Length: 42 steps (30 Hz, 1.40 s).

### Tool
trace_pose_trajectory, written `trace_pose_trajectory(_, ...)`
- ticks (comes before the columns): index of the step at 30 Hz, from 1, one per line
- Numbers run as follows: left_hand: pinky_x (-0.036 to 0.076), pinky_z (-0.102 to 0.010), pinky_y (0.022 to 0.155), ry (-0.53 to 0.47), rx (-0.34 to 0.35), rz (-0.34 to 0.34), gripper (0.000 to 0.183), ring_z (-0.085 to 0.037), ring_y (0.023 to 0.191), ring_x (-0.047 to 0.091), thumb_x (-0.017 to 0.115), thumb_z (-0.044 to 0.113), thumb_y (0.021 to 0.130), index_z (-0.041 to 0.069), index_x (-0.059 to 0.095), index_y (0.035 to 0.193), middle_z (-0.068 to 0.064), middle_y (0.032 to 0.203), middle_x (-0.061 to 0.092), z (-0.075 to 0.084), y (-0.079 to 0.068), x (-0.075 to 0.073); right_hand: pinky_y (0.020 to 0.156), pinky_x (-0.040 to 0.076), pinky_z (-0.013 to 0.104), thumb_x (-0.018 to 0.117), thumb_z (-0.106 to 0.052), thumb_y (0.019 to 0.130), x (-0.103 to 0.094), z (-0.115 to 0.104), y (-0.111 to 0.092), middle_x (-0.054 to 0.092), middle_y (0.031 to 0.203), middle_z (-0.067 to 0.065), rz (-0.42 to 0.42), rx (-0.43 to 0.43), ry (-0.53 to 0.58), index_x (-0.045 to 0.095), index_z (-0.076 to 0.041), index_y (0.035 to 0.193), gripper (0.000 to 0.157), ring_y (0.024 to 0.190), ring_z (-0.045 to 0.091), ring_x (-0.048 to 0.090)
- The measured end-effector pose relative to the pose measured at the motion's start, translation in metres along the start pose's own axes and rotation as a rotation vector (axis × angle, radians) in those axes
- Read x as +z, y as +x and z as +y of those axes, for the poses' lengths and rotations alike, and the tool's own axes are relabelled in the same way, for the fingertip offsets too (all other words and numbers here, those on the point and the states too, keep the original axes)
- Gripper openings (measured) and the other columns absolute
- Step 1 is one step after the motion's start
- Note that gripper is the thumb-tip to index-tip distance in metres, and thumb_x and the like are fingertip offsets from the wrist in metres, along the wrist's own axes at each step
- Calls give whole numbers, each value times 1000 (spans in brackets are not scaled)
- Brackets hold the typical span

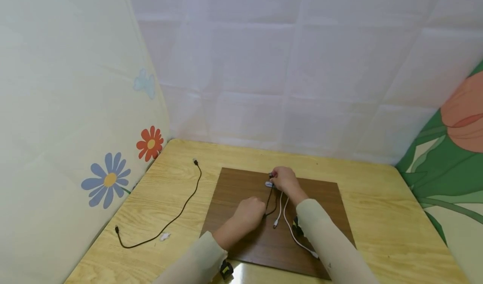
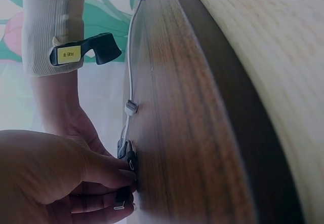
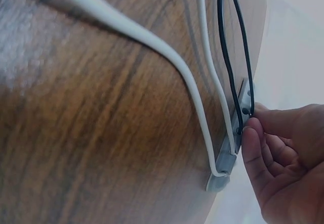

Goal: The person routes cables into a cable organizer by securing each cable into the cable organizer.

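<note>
A grey cable holder (image 3: 218, 179) lies at the far part of a brown board (image 1: 237, 181). Two white cables (image 3: 174, 59) and two black cable strands (image 3: 226, 49) run into its slots in the right wrist view. My right hand (image 1: 285, 179) pinches a black strand right at the holder, thumb against forefinger. Nearer to me, my left hand (image 1: 249, 212) holds the black cable's plug end low over the board. In the left wrist view, black plugs (image 2: 122, 198) show at its fingertips, and a white cable's plug (image 2: 131, 107) lies beyond.
Another black cable (image 1: 185, 207) lies in a long curve on the wooden table (image 1: 381, 217), left of the board. Beside it is a small white scrap (image 1: 164, 236). White cable ends (image 1: 314, 254) trail across the board toward my right sleeve. Printed fabric walls enclose the table.
</note>
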<state>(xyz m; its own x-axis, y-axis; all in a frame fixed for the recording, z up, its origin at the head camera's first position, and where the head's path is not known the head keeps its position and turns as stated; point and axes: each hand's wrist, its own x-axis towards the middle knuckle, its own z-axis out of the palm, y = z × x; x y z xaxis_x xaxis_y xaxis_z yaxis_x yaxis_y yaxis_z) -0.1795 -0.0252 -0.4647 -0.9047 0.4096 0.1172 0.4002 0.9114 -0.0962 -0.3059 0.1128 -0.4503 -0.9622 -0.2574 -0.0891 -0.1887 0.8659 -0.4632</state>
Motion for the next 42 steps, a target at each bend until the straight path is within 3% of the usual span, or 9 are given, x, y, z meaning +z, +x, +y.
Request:
trace_pose_trajectory(6, 54, -26, 61, 8, 0, 2, 12, -11, 74, 62, 73, 8, 84, 16, 74, 75, 5, 77, 68, -1, 0, 0, 75, 55, 38, 74, -17, 93, 2, -1, 1, 72, 101, 12, 1, -3, -9, 71, -4, 105, 17, 87, 25, 64)
trace_pose_trajectory(18, 54, -27, 57, -30, -39, -75, 14, -13, 69, 63, 75, 8, 84, 14, 71, 72, 3, 74, 67, -4, 0, -6, 77, 56, 39, 73, -18, 94, 3, -4, -1, 72, 106, 12, -7, -17, -14, 71, -5, 109, 20, 92, 26, 65)
trace_pose_trajectory(31, 54, -28, 58, -20, 4, -60, 11, -13, 74, 65, 71, 10, 87, 18, 73, 80, 4, 81, 69, 5, 5, -8, 63, 47, 35, 70, -14, 94, -5, -6, -1, 64, 87, 8, -27, -28, -99, 65, -8, 88, 10, 76, 23, 57)
trace_pose_trajectory(42, 55, -29, 59, -18, -1, -61, 10, -13, 75, 65, 71, 8, 84, 17, 75, 81, 5, 82, 70, 5, 6, -7, 63, 47, 35, 73, -14, 93, -7, 0, 0, 66, 90, 8, -21, -42, -92, 67, -7, 90, 9, 77, 24, 57)
